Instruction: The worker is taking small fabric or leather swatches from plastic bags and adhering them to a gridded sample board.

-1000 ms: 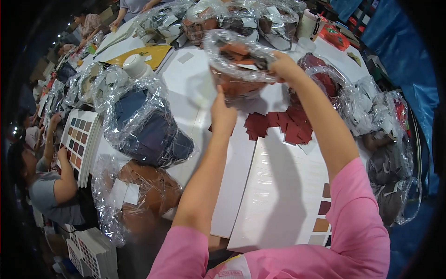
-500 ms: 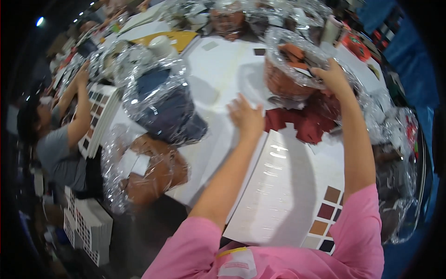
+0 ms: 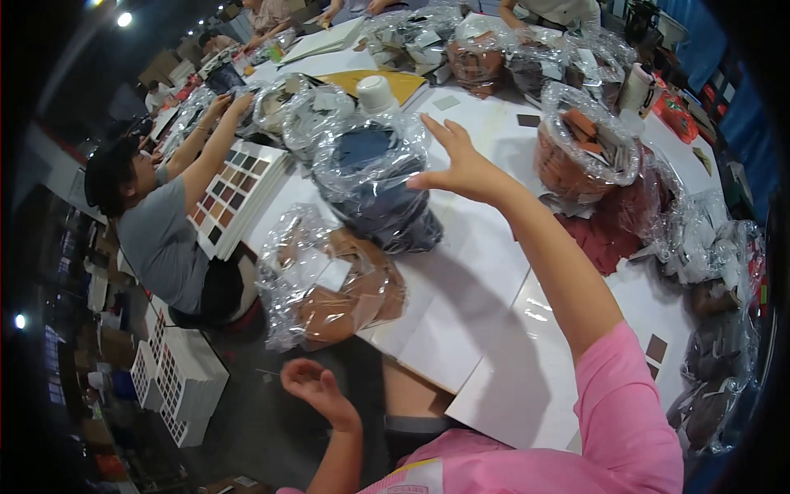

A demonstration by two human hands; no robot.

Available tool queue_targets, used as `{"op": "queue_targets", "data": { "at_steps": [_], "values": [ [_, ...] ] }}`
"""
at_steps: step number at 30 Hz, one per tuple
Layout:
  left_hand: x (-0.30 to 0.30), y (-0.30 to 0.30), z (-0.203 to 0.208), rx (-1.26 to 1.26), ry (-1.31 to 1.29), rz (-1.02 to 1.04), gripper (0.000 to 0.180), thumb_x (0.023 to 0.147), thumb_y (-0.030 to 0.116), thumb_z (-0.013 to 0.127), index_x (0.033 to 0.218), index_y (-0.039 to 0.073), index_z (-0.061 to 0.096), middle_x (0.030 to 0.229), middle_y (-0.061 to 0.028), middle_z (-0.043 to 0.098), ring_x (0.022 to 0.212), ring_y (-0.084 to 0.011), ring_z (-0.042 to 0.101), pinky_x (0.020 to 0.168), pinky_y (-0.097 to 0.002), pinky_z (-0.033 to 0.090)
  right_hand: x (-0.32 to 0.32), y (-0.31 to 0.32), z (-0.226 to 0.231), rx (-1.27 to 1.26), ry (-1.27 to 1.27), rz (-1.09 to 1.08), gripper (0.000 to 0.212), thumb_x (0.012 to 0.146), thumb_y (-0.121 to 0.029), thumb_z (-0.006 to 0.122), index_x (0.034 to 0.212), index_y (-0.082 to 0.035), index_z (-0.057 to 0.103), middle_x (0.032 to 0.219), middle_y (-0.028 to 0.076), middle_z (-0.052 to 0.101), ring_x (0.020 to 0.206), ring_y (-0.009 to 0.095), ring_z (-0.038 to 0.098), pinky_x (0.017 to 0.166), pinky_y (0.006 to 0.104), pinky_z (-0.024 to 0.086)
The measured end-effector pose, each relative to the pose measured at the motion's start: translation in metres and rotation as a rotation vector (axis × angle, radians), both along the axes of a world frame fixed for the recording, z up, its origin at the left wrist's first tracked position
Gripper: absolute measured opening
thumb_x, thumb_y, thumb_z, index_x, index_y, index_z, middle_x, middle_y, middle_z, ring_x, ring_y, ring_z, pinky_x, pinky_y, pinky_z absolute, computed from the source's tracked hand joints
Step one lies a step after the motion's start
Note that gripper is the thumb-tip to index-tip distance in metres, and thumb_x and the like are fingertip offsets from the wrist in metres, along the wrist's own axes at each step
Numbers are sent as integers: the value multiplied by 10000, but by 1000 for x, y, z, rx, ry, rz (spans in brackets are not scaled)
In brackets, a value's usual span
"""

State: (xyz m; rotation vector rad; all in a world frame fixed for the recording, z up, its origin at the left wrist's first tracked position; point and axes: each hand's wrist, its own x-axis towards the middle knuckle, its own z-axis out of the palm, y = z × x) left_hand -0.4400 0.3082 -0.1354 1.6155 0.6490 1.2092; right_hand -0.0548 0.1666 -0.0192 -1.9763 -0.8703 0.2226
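My right hand point(image 3: 462, 167) is stretched over the table, thumb and fingers spread and holding nothing. It is at the rim of a clear plastic bag of dark blue pieces point(image 3: 374, 206); I cannot tell if it touches. My left hand point(image 3: 322, 397) hangs low beyond the table's near edge, its fingers loosely bent and apart, with nothing seen in them. Between the two, a clear bag of brown pieces point(image 3: 370, 276) lies at the table's left edge. In front of me is a white board point(image 3: 510, 375) with shiny strips, partly under my right arm. Brown colour squares point(image 3: 657, 347) show at its right.
An open bag of orange-brown pieces point(image 3: 568, 165) and dark red pieces point(image 3: 605, 243) stand at the right. A white cup-like container point(image 3: 375, 95) is behind the blue bag. At left a person point(image 3: 169, 222) sits beside stacked swatch boards point(image 3: 234, 193). More stacks point(image 3: 185, 383) are below.
My right hand has left the orange-brown bag and swung left to the blue one. My left hand has drawn back from the table's middle to the lower left. The view has shifted left.
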Motion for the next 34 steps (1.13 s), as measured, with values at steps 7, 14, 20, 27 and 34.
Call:
{"op": "queue_targets", "data": {
  "at_steps": [7,14,20,27,34],
  "values": [
    [36,95,-13,-251,198,-503,808,699,20,806,1369,-5,355,1282,-131,495,1150,-243,517,959,-381,451,-16,40,-40,176,246,35,671,624,-283,841,1173,-2,576,1139,183,607,1078,298,578,936,363,445],
    [60,85,8,-371,194,-617,724,690,-82,727,1339,-7,416,1256,-112,533,1109,-218,556,926,-330,483,-76,3,-25,226,121,-184,436,727,-62,738,1135,29,613,1187,140,635,1036,196,594,913,306,443],
    [120,53,5,-385,74,-743,566,765,72,774,1256,-34,513,1197,-114,592,1033,-210,602,781,-311,546,-38,-30,-34,335,66,-260,412,730,-35,732,1123,19,621,932,36,662,866,99,574,819,257,461],
    [213,44,-18,-392,97,-830,687,737,12,762,1324,3,407,1277,-116,520,1157,-229,531,961,-332,454,30,-57,-23,223,-29,-379,306,702,-74,747,974,14,640,807,76,673,742,150,615,714,291,478],
    [307,1,-9,-384,142,-864,834,720,10,777,1398,33,291,1298,-119,489,1196,-241,491,993,-320,421,138,-92,-36,42,-106,-343,500,723,-166,756,1174,-42,579,1081,116,634,1008,206,589,886,314,435]
  ]
}}
